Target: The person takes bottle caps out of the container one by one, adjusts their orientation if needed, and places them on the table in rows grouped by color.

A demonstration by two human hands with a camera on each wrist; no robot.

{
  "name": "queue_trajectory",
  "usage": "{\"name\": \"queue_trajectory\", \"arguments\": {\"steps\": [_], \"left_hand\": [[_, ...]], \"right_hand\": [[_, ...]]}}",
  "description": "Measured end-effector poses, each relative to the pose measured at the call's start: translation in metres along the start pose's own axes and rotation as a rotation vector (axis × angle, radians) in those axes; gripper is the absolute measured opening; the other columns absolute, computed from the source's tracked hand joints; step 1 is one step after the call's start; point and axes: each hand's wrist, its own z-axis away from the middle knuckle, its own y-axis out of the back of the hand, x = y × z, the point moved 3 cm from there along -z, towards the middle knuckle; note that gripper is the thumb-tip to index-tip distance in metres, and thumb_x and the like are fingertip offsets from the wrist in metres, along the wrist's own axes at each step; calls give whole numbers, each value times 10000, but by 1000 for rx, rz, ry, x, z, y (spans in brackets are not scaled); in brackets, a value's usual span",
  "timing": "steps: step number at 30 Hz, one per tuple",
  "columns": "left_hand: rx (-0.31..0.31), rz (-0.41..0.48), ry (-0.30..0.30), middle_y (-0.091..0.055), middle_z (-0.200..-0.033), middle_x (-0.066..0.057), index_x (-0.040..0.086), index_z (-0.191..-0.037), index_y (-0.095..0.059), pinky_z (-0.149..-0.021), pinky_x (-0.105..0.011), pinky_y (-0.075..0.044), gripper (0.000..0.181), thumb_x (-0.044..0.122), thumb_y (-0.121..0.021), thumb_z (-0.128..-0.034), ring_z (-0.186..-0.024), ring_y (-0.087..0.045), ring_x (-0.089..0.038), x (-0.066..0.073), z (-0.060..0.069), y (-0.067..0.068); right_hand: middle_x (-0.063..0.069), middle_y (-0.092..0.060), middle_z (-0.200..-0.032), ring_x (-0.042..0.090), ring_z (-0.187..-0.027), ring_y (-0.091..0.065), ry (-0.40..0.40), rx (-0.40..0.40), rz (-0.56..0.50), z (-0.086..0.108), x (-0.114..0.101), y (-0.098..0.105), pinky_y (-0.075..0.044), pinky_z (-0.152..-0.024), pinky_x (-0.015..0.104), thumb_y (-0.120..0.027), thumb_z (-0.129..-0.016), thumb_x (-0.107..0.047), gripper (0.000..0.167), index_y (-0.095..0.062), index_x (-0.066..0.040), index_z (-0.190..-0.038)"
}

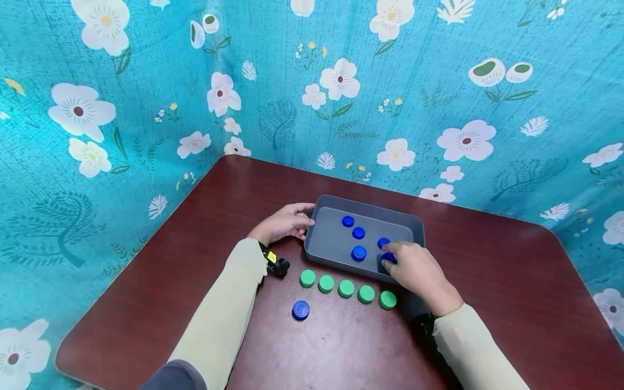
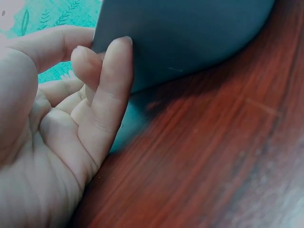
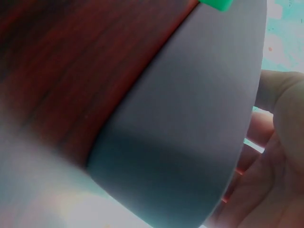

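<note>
A dark grey rectangular tray [image 1: 333,238] lies on the table. My left hand [image 1: 285,222] holds its left end; in the left wrist view, fingers [image 2: 111,80] press against the tray's outer wall [image 2: 185,38]. Over the tray's right front part, my right hand [image 1: 421,271] pinches a blue bottle cap [image 1: 388,257], partly hidden by the fingers. Right beside it is another blue cap [image 1: 383,242]. More blue caps [image 1: 358,253] lie spread in the tray. In the right wrist view the tray wall [image 3: 185,95] hides the fingertips and the held cap.
Several green bottle caps [image 1: 346,288] form a row along the tray's front side. A single blue cap [image 1: 300,310] lies nearer on the reddish-brown table [image 1: 195,303]. A blue floral curtain [image 1: 292,119] hangs behind the table and at its left.
</note>
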Motion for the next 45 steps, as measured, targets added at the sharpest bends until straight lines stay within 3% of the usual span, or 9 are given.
{"name": "queue_trajectory", "arguments": {"steps": [9,26,35,45], "left_hand": [[-1,7,22,-546,-691,-105,119,-1503,-356,-587,-329,-566,633,51,-620,-932,-535,-522,-176,-3,2,-1],[10,6,12,-549,-707,-103,133,-1489,-378,-592,-313,-562,621,45,-627,-927,-564,-525,-176,-1,-1,1],[-4,22,21,-574,-736,-86,120,-1503,-349,-581,-292,-536,651,48,-635,-923,-590,-528,-175,-5,-1,-1],[8,30,11,-579,-760,-97,122,-1500,-357,-580,-286,-535,651,54,-644,-919,-600,-533,-182,-1,-1,-2]], "right_hand": [[129,-651,-1039,298,-866,-641,14,48,10,2,-5,0,-554,-729,493,-736,-851,-198,317,-722,-59,-1135],[105,-629,-1046,237,-815,-629,111,54,20,6,-25,9,-566,-655,408,-705,-872,-185,279,-717,-72,-1127],[85,-631,-1068,219,-830,-641,151,95,-3,11,-30,10,-564,-644,385,-706,-868,-160,278,-717,-66,-1129],[65,-629,-1088,214,-882,-643,200,129,6,11,-36,13,-564,-712,399,-712,-856,-136,282,-716,-64,-1128]]}}
